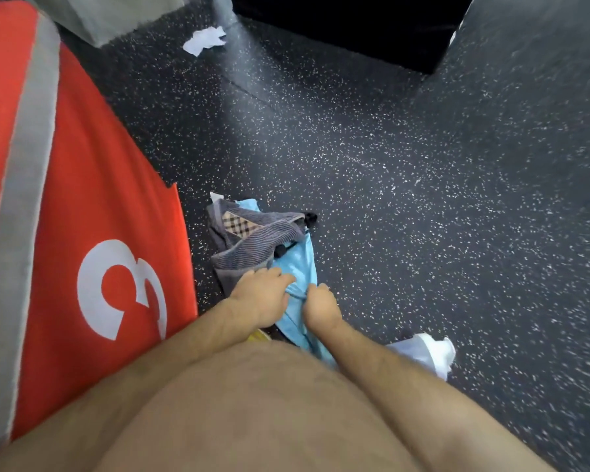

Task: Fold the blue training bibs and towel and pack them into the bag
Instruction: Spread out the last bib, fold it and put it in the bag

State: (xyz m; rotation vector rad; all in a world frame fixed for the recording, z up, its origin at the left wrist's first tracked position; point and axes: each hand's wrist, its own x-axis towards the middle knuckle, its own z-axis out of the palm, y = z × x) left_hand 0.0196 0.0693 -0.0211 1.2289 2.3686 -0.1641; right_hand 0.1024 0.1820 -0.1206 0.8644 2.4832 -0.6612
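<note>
On floor, left hand and right hand each clutch blue bib beside towel.

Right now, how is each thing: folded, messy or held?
blue bib: unfolded, bunched on the floor, held by both hands
towel: crumpled, lying on the bib
left hand: grips the bib
right hand: grips the bib
white paper: crumpled on the floor

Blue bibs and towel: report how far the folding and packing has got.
Done: nothing looks folded or packed. In hand: left hand and right hand both grip a crumpled blue bib on the floor. Still to do: the striped grey towel lies heaped on the bib, unfolded; no bag plainly shows.
</note>
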